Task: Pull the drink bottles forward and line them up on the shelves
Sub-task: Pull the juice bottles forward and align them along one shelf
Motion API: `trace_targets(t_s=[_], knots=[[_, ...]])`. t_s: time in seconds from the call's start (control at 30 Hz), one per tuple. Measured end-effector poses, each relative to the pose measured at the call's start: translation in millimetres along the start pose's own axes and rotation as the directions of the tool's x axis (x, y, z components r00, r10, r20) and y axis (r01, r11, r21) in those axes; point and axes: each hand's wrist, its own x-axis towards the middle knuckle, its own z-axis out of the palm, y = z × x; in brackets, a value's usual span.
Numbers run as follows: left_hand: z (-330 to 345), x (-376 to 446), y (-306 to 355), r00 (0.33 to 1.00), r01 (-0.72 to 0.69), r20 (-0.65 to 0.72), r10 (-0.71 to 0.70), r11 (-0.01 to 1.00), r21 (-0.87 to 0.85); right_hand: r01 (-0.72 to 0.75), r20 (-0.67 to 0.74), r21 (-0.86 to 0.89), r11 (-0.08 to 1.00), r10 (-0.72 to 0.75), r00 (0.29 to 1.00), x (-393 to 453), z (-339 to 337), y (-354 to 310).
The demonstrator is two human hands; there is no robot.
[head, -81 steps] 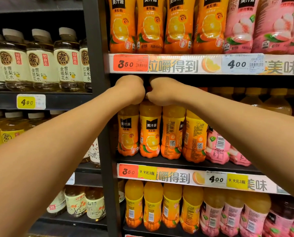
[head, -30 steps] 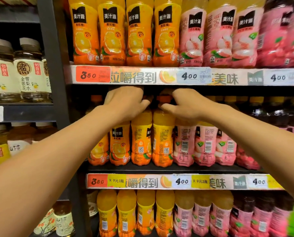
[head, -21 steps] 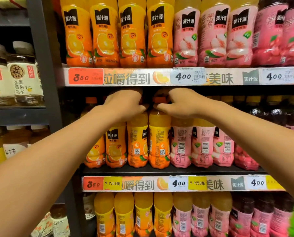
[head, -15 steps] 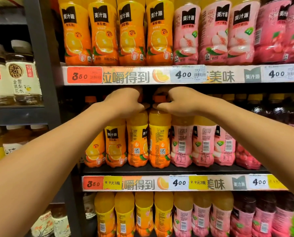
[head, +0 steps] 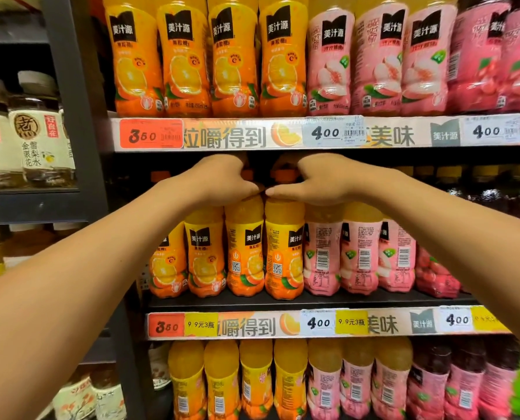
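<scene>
— Now, what differs on the middle shelf (head: 283,301) since half a second ago?
— Little. Left hand (head: 219,180) and right hand (head: 322,180) have drawn together, thumbs nearly touching; both hands stay cupped over bottle tops, fingers curled out of sight behind, so whether they clasp the necks I cannot tell. Labels on the two middle orange bottles have turned slightly.
— Count, front row, middle shelf?
— Orange juice bottles (head: 246,253): four, near the front edge, the leftmost tilted. Pink peach bottles (head: 322,256): three, just beside. Darker pink bottles (head: 434,274): at least one, leaning.
— Further back?
— Capped bottles (head: 452,174) in shadow, uncounted.
</scene>
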Motion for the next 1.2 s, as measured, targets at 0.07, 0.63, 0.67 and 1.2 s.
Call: trace_targets(t_s=[0.07,0.63,0.67,1.2], knots=[[0,-1,0,0.999,0.041,0.018,-0.041,0.999,-0.015,-0.003,0.034,-0.001,1.0,0.003,0.999,-3,-4,4],[-2,4,5,0.988,0.145,0.076,-0.136,0.981,-0.131,-0.021,-0.017,-0.023,1.0,0.021,1.0,11,6,-2],[-2,3,5,0.989,0.139,0.077,-0.13,0.981,-0.132,-0.015,-0.013,-0.023,1.0,0.014,1.0,11,6,-2],[-6,1,7,0.981,0.178,0.101,-0.168,0.979,-0.101,-0.002,-0.047,-0.036,0.999,0.0,0.999,11,6,-4]])
